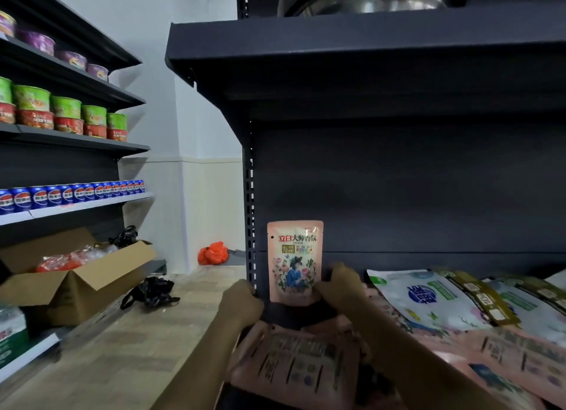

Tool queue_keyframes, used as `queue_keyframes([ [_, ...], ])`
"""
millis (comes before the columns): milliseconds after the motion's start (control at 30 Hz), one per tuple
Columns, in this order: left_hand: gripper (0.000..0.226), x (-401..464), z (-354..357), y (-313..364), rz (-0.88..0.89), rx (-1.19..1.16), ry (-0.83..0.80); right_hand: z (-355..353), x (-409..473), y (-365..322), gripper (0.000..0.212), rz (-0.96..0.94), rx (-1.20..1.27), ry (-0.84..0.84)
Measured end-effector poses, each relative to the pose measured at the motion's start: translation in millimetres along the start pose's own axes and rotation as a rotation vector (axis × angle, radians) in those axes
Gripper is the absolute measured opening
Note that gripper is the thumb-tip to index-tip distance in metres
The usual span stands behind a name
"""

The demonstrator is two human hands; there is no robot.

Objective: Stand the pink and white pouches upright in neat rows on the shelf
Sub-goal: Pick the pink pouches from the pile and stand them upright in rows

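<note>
One pink pouch point(295, 261) stands upright at the back left corner of the dark shelf point(294, 316), its printed front facing me. My right hand point(340, 287) grips its lower right edge. My left hand point(242, 301) rests with fingers curled at the shelf's left upright, just left of the pouch; whether it touches the pouch is unclear. More pink pouches point(295, 360) lie flat on the shelf in front, partly under my forearms. A white pouch point(428, 302) lies flat to the right, overlapped by other packs.
Olive and white packs point(490, 299) lie in a heap at the right of the shelf. The shelf above point(367, 48) overhangs closely. Left are racks of cans and cups, an open cardboard box point(76, 275), a black bag point(150, 291) and an orange bag point(213, 253) on the floor.
</note>
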State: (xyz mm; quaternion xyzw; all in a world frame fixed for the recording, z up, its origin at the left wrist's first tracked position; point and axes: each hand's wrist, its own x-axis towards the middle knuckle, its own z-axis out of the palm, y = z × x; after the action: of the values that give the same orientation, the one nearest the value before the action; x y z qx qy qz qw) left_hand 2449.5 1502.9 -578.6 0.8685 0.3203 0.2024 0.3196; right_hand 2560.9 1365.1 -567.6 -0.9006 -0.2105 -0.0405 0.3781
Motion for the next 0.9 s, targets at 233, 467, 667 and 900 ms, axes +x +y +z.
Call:
queue_keyframes([
  [233,0.041,-36,-12,-2,-0.015,0.097,-0.159,-19,-40,15,0.016,-0.195,-0.174,-0.061],
  [467,0.021,-78,-25,-4,-0.119,0.098,-0.159,-24,-82,23,0.009,-0.363,-0.151,-0.031],
  [667,0.018,-102,-50,13,-0.295,-0.665,-0.334,-37,-139,19,0.042,-0.660,-0.110,0.013],
  [900,0.032,-123,-76,68,-0.389,-1.521,-0.444,-39,-172,24,0.062,-0.563,0.091,0.097],
])
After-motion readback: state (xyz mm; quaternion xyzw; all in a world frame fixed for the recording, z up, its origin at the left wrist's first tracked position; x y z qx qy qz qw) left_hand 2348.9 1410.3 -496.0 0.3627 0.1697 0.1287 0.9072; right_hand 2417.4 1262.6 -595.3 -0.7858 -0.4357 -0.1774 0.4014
